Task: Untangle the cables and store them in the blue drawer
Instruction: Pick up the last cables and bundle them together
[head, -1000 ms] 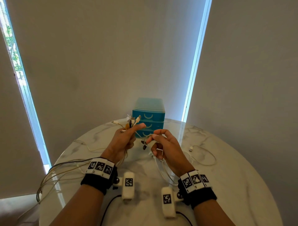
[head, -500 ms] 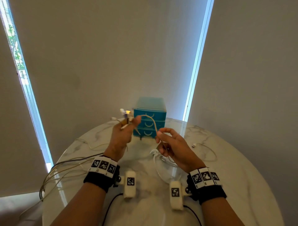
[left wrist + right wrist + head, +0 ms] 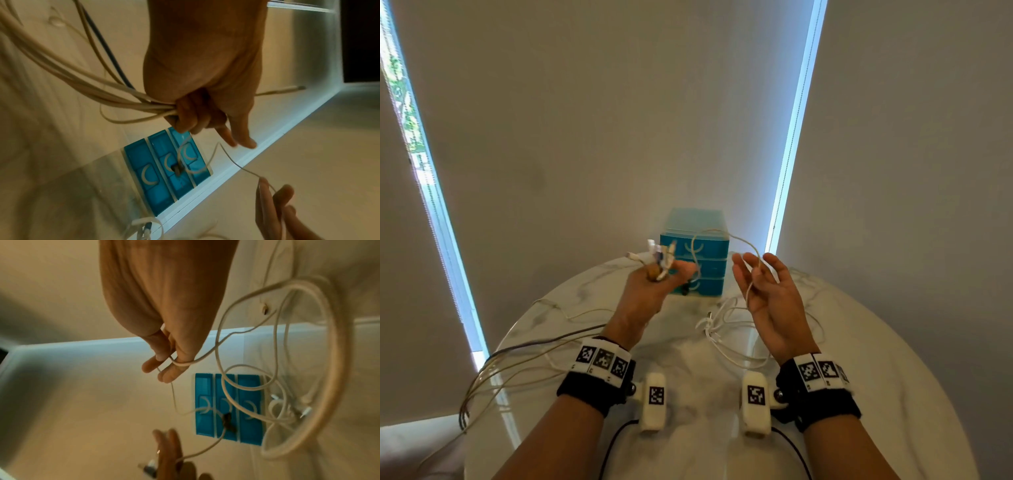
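A blue three-drawer unit (image 3: 695,260) stands at the back of the round marble table (image 3: 893,394), all drawers shut; it also shows in the wrist views (image 3: 160,170) (image 3: 226,407). My left hand (image 3: 654,284) is raised in front of it and grips a bundle of cables (image 3: 115,95), whose plug ends (image 3: 659,257) stick up above the fist. One thin white cable (image 3: 722,234) arcs from that bundle over the drawers to my right hand (image 3: 760,284), which pinches it between nearly straight fingers (image 3: 170,363). A dark plug (image 3: 685,289) dangles below the left hand.
A loose coil of white cable (image 3: 722,325) lies on the table between my hands. Several cables (image 3: 493,370) trail from the left hand over the table's left edge. Roller blinds with bright window strips stand behind the table.
Both hands have risen and moved apart. The right hand went right and up, drawing the thin white cable out of the bundle into a wide arc.
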Demonstrator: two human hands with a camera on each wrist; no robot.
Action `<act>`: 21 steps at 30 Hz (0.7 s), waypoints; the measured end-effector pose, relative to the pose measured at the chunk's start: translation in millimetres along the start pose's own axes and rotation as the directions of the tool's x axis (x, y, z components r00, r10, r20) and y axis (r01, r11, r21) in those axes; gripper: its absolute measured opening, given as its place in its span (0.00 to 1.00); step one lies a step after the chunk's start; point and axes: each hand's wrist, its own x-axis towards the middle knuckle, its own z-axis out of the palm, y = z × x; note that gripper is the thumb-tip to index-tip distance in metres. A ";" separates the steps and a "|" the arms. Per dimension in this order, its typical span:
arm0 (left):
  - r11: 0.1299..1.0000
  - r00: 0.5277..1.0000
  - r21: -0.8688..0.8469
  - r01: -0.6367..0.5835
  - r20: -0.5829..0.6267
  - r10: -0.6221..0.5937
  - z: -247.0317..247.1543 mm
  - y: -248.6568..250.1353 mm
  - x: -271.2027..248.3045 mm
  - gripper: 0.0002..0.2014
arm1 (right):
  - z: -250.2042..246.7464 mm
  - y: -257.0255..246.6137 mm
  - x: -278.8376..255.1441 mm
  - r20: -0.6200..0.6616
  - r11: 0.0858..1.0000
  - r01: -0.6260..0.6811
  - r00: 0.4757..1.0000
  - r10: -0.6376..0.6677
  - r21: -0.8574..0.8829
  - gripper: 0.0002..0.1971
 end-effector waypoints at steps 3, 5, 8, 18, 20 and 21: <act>0.980 0.971 0.194 -0.039 0.238 -0.009 15.9 5.7 -5.8 0.07 | 5.9 2.0 -1.1 0.036 0.997 -0.030 0.999 0.027 0.076 0.13; 0.957 0.925 0.274 -0.096 0.380 -0.016 22.5 4.0 -8.0 0.09 | 11.8 4.9 -2.9 0.068 0.998 -0.041 0.997 0.038 0.040 0.13; 0.942 0.917 0.307 -0.134 0.399 0.001 24.4 -0.2 -7.5 0.10 | 17.6 6.6 -4.6 0.114 0.998 -0.042 0.993 0.038 0.038 0.14; 0.947 0.947 0.273 -0.169 0.311 0.079 30.7 3.9 -10.5 0.06 | 13.7 9.4 -3.7 0.068 0.999 -0.012 0.998 0.015 -0.038 0.14; 0.969 0.976 0.201 -0.145 0.191 0.107 23.4 7.5 -8.5 0.06 | 14.0 4.6 -4.2 0.050 0.992 -0.024 0.998 0.031 -0.125 0.04; 0.981 0.985 0.130 -0.142 0.118 0.126 19.2 10.0 -7.5 0.07 | 11.2 4.4 -3.9 0.043 0.983 -0.060 0.997 0.068 -0.172 0.11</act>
